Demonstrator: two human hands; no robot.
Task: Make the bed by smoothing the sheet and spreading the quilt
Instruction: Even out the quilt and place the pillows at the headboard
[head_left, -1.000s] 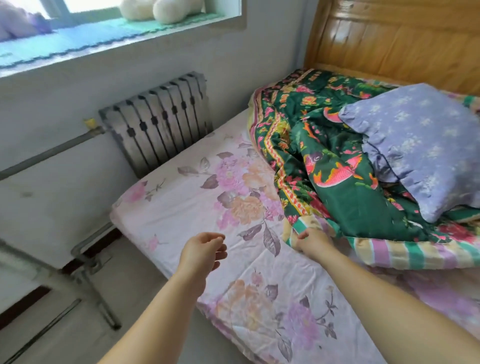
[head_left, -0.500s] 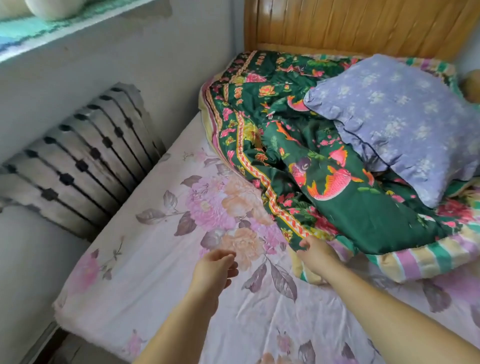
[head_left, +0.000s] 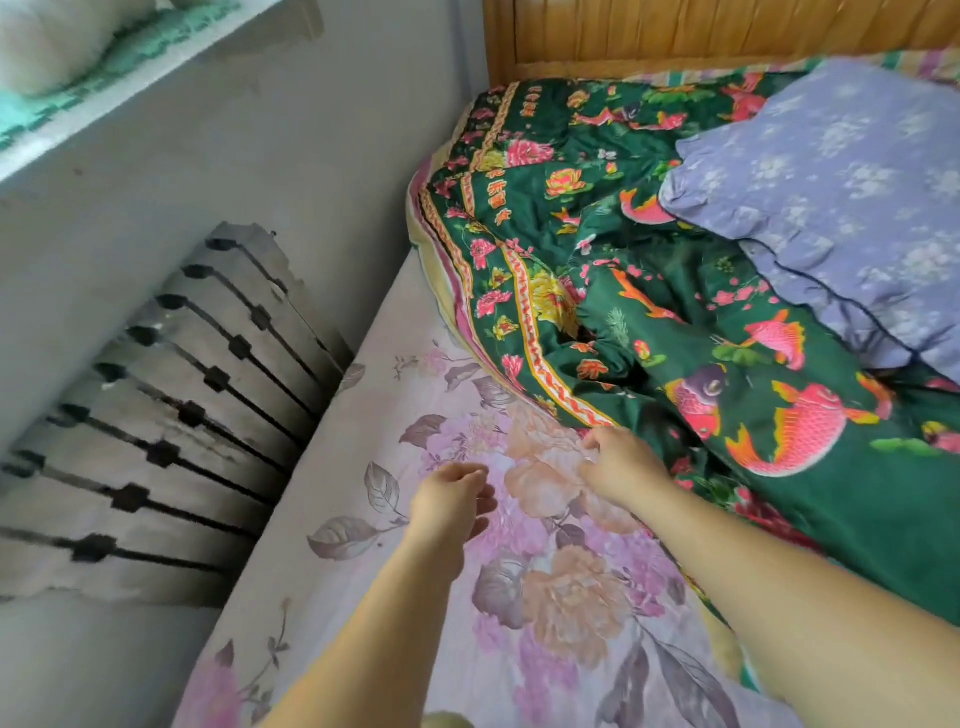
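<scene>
Quilt (head_left: 649, 332), green, lies bunched at the head end of the floral sheet (head_left: 374, 415), pillow (head_left: 841, 218) on top. Right hand (head_left: 621, 460) appears to pinch sheet fabric beside the quilt's edge. Left hand (head_left: 452, 501) hovers, fingers loosely curled, holding nothing.

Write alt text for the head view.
Two bare hands reach over a floral sheet: the right hand at the edge of a bunched green quilt, the left hand loosely curled, holding nothing. A lilac pillow lies on the quilt.
</scene>
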